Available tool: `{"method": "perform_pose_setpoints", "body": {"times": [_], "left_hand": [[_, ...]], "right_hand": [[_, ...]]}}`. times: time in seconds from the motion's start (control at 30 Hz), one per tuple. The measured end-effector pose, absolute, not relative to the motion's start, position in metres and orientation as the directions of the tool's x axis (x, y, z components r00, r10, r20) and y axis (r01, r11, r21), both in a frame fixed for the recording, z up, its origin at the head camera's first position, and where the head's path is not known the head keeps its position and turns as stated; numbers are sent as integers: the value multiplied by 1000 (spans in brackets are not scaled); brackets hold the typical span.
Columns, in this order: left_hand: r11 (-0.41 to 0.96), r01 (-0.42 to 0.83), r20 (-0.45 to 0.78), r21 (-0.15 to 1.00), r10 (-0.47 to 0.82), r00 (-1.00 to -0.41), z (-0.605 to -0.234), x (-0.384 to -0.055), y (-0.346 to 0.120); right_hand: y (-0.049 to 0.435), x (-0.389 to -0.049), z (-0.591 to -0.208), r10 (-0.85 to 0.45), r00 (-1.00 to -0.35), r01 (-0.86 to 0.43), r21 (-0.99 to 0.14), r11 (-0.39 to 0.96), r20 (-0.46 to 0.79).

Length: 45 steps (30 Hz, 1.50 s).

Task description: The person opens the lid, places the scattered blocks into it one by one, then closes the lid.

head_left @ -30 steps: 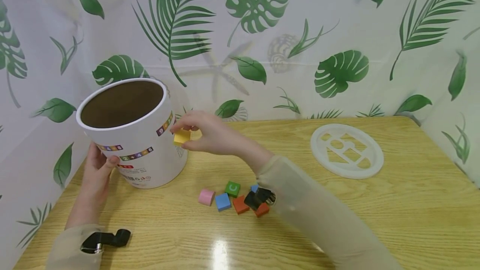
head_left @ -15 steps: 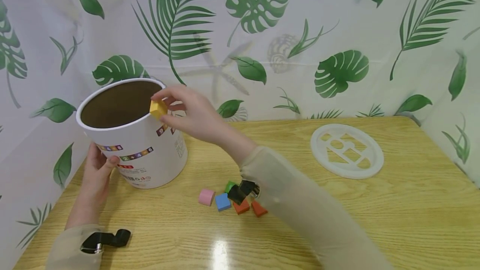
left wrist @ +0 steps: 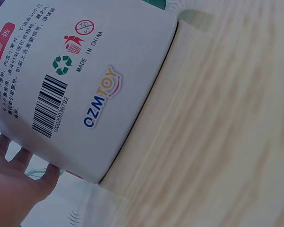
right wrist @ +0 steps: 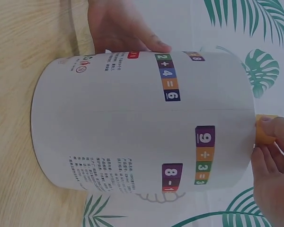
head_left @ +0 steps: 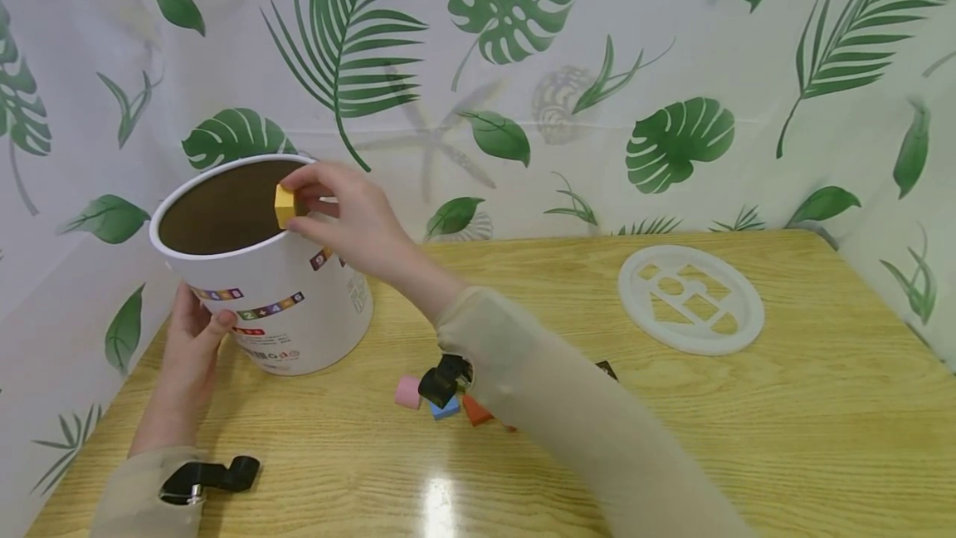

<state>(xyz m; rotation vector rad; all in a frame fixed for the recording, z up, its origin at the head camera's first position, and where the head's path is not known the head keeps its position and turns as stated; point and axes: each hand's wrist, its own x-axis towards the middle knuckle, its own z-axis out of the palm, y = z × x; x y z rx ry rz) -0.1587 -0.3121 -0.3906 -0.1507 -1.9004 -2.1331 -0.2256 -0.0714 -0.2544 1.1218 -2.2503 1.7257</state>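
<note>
A large white bucket (head_left: pixel 329 318) printed with coloured sums stands upright on the table at the left. My left hand (head_left: pixel 190 351) holds its lower left side, thumb on the front wall and fingers round the side. In the left wrist view those fingers (left wrist: pixel 49 177) touch the printed wall (left wrist: pixel 92 146). My right hand (head_left: pixel 351 214) pinches a yellow block (head_left: pixel 284 207) between thumb and fingers, at the bucket's right rim. The right wrist view has the yellow block (right wrist: pixel 265 130) by the rim too. The bucket's bottom is hidden.
On the table lie a pink block (head_left: pixel 407 392), a blue block (head_left: pixel 445 410) and a red block (head_left: pixel 476 412), partly behind the right wrist's camera and sleeve. A dark piece (head_left: pixel 607 369) peeks past the sleeve. A white round stencil plate (head_left: pixel 633 305) lies at the right.
My right hand has carried the yellow block up and left, from beside the bucket's wall to the rim's opening. My left hand and the bucket stay in place.
</note>
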Motion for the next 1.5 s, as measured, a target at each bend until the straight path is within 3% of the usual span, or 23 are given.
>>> {"method": "perform_pose_setpoints", "body": {"times": [0.4, 0.83, 1.17, 1.5], "left_hand": [[-90, 277, 265, 957, -131, -955, -390, -158, -313], [-99, 281, 266, 955, -141, -953, -391, -158, -312], [-81, 283, 271, 956, -136, -953, -392, -158, -313], [-106, 310, 295, 945, -136, -946, -394, -160, -313]], "right_hand": [[-84, -227, -256, -480, -760, -585, -783, 209, 439], [-84, -227, -256, -508, -738, -649, -673, 355, 444], [-84, -225, -259, -488, -717, -685, -636, 357, 498], [-81, -227, -262, -482, -738, -641, -715, 281, 472]]}}
